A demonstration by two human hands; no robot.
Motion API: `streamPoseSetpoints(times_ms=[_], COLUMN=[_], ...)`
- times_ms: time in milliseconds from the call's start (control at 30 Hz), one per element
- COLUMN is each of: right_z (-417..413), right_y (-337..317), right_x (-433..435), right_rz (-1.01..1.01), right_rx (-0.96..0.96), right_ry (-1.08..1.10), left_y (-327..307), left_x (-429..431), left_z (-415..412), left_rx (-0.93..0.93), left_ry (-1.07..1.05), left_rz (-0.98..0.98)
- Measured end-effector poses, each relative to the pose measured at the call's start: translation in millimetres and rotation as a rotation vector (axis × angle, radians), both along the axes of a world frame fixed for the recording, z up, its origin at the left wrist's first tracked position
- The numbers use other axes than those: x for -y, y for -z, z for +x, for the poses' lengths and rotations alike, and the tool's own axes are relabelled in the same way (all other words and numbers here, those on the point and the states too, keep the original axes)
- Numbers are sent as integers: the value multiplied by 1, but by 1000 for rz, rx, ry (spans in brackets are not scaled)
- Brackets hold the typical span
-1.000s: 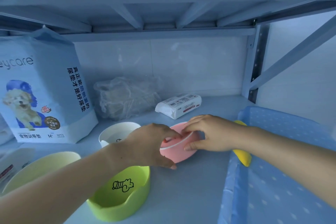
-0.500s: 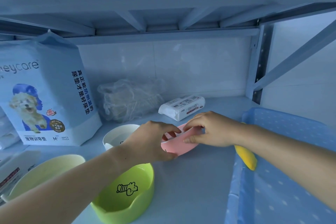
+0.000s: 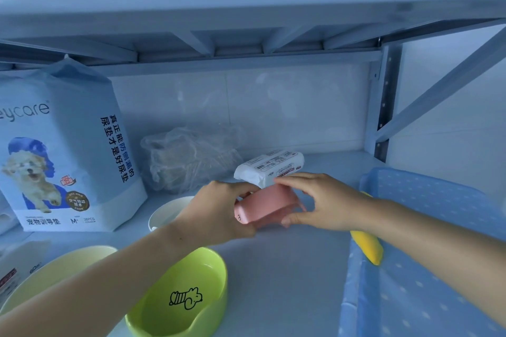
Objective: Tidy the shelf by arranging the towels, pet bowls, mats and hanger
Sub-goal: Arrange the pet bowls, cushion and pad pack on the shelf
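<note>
A pink pet bowl [image 3: 267,206] is held a little above the shelf board, tipped on its side. My left hand [image 3: 219,210] grips its left end, fingers curled over the rim. My right hand [image 3: 321,201] holds its right end between thumb below and fingers above. A white bowl [image 3: 167,213] stands just left of it, partly hidden by my left wrist. A lime green bowl [image 3: 191,295] with a drawn figure sits at the front. A pale yellow bowl [image 3: 68,262] is at the front left, under my left forearm.
A large pack of pet training pads [image 3: 63,150] stands at the left. A clear plastic bag [image 3: 189,159] and a white wrapped pack [image 3: 269,167] lie at the back. A blue dotted mat [image 3: 427,268] fills the right side, with a yellow object [image 3: 368,247] under my right forearm.
Both hands have lifted the pink bowl off the shelf board and carried it up and slightly back, turning it more on edge. The other bowls have not moved.
</note>
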State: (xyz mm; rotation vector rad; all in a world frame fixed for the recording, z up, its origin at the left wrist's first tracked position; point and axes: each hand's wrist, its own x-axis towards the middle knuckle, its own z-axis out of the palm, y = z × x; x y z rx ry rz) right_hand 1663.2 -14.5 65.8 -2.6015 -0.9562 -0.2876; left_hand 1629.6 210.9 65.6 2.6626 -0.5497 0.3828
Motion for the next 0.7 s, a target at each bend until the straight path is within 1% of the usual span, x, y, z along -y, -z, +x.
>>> streamPoseSetpoints(times_ms=[67,133,200,400,600,700], right_z=[2,4,5,-2,-4,3], right_y=[3,7,10,5,2,5], right_x=[5,10,15,27,30,25], right_rz=[-29,-13,-4,-26,-200,-246], right_rx=[16,12,6,38,123,150], right_ry=[6,16,15,-54,-121,-157], left_y=[-5,-10,-13,-15,-4,2], left_x=[2,6,11,14,11,10], left_z=[2,5,10,35,55,64], left_rx=[-11,0,9,-70,-69,-67], left_ry=[1,6,9,64,68,67], left_rz=[-83,-163,-194,-92,-44,-24])
